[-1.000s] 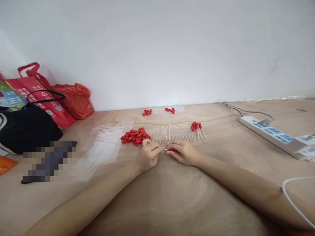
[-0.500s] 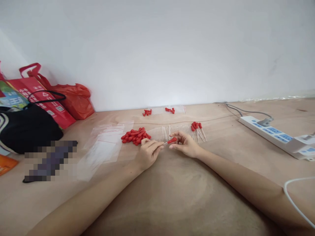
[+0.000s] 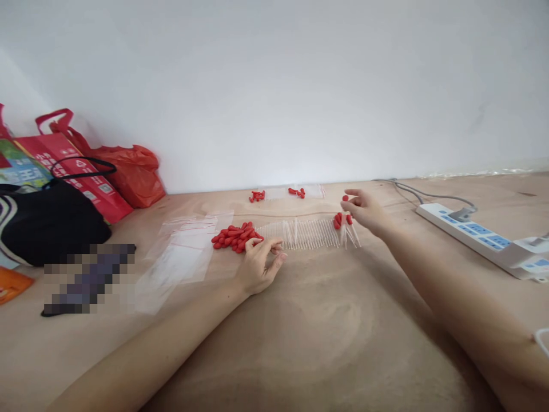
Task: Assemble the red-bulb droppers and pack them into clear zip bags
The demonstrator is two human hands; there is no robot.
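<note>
Droppers [image 3: 338, 221] with red tops lie on the table [image 3: 300, 332] at the right end of the row of clear tubes [image 3: 315, 234]. Near them I see the right hand [image 3: 365, 210] pinching a red bulb [image 3: 345, 198]; I cannot tell whether a tube hangs from it. I see the left hand [image 3: 259, 268] loosely open, thumb apart, just beside the heaped bulbs [image 3: 234, 237].

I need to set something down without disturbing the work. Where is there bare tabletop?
Bare tabletop lies between the left forearm and right forearm, nearer than the tube row, and between the right forearm and the power strip. The band from the clear plastic bags through the red bulb pile and tube row to the red-tipped tubes is crowded.
</note>
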